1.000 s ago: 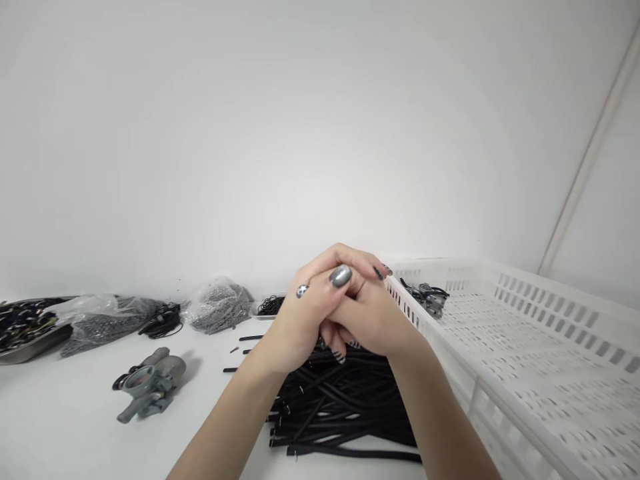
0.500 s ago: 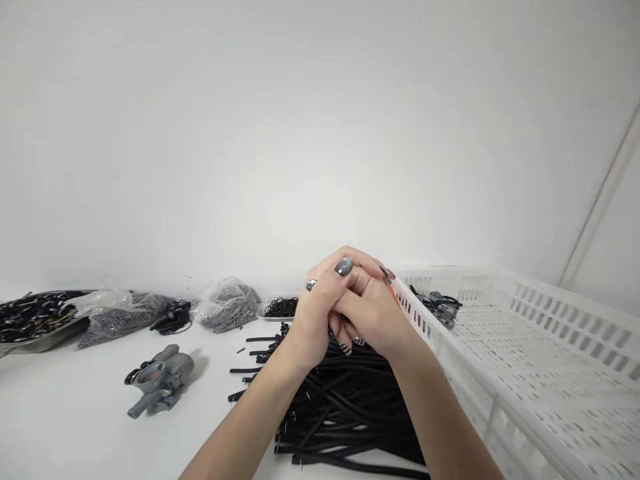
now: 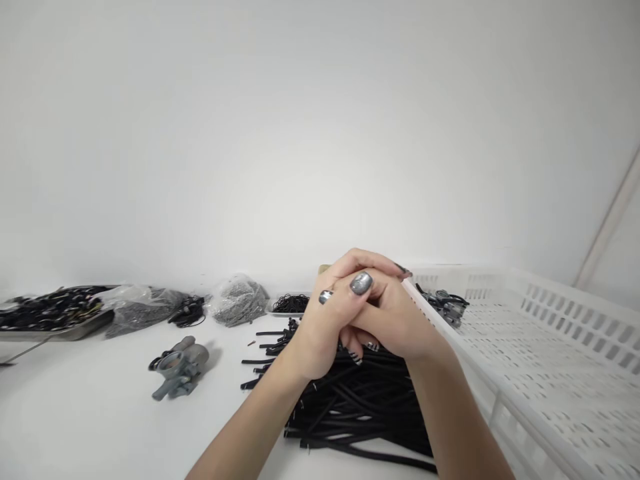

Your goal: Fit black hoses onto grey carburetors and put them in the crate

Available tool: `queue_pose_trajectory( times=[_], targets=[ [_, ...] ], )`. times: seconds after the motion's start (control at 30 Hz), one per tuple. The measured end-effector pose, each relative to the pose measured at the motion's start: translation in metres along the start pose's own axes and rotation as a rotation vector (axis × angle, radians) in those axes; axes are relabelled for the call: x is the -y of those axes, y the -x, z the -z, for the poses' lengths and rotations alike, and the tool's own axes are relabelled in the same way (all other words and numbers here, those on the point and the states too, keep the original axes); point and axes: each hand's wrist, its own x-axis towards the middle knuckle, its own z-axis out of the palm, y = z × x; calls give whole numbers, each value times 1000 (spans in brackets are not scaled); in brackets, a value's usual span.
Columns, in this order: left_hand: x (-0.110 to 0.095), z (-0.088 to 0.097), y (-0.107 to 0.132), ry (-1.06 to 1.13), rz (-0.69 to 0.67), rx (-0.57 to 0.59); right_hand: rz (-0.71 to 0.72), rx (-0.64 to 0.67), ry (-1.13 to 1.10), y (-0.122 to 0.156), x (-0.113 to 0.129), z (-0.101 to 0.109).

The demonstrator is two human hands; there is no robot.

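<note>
My left hand [image 3: 325, 327] and my right hand [image 3: 395, 317] are clasped together in the head view, fingers wrapped over each other and closed. No object shows in them, though the space between the palms is hidden. Below them lies a pile of black rubber hoses [image 3: 365, 407], partly covered by my hands and forearms. To the left, apart from my hands, a grey metal carburetor [image 3: 181, 368] rests on the white table [image 3: 100, 413].
A white plastic crate [image 3: 500, 387] stands on the right, with another carburetor [image 3: 447, 307] inside. Along the wall are a metal tray [image 3: 83, 330] of black parts, bags of small grey parts [image 3: 239, 301], a black cable bundle [image 3: 188, 311] and a small tray of black rings [image 3: 291, 304].
The view has turned slightly, so the table things sit further right in it. My hands stay clasped, with slight shifts of the fingers.
</note>
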Motion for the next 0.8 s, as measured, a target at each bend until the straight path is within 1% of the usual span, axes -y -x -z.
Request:
queue_pose_trajectory(
  times=[0.07, 0.13, 0.2, 0.23, 0.27, 0.3, 0.37, 0.4, 0.43, 0.5, 0.57, 0.63, 0.7, 0.73, 0.8],
  targets=[
    [-3, -1, 8, -24, -39, -1, 134, 25, -23, 2, 4, 4],
    [-3, 4, 18, -93, -57, -12, 304, -29, -35, 5, 10, 12],
    [1, 18, 30, -210, -18, -26, 434, -119, -47, 9, 15, 21],
    [4, 30, 35, -277, 25, -44, 474, -159, -59, 11, 17, 26],
    [9, 44, 41, -367, 84, -88, 502, -194, -71, 14, 19, 31],
    [13, 60, 47, -461, 161, -156, 522, -225, -80, 17, 20, 34],
    [22, 95, 62, -615, 270, -346, 552, -286, -58, 22, 21, 38],
    [25, 113, 73, -691, 317, -506, 568, -316, -24, 25, 22, 37],
    [27, 128, 87, -747, 346, -630, 581, -340, 19, 28, 23, 36],
    [29, 152, 120, -831, 411, -784, 616, -359, 92, 34, 27, 30],
    [27, 166, 156, -927, 494, -887, 647, -359, 142, 41, 34, 21],
    [27, 174, 191, -1042, 576, -917, 649, -378, 192, 48, 41, 13],
    [29, 182, 217, -1159, 658, -907, 636, -429, 231, 54, 47, 6],
    [30, 186, 228, -1209, 707, -892, 632, -451, 244, 56, 49, 5],
    [35, 197, 242, -1296, 809, -839, 637, -456, 255, 58, 52, 4]
  ],
)
